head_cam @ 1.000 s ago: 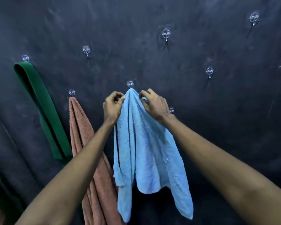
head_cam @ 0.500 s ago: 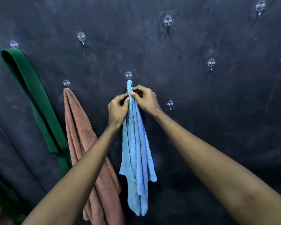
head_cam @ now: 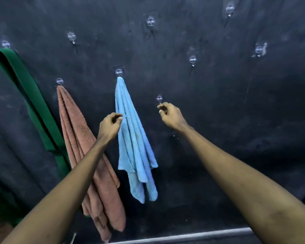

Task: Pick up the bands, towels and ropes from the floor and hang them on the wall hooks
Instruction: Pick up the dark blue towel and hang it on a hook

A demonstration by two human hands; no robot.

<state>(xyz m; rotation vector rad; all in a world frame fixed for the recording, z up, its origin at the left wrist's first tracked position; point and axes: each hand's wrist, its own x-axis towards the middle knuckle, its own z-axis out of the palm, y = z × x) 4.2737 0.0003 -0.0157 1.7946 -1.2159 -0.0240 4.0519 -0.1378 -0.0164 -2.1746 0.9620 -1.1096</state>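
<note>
From your head camera, your left hand (head_cam: 110, 125) is loosely curled with nothing in its grip, its fingertips (head_cam: 119, 118) at the left edge of the blue towel (head_cam: 132, 138); whether they touch the cloth you cannot tell. Your right hand (head_cam: 171, 116) is also loosely curled and empty, clear of the towel on its right and just below a bare hook (head_cam: 159, 98). Between your two hands the blue towel hangs from a clear hook (head_cam: 119, 72) above them, bunched into folds against the dark wall (head_cam: 218, 111). Left of your left hand a brown towel (head_cam: 77, 134) hangs from its own hook, and beyond it a green band (head_cam: 25, 92) hangs from another.
</note>
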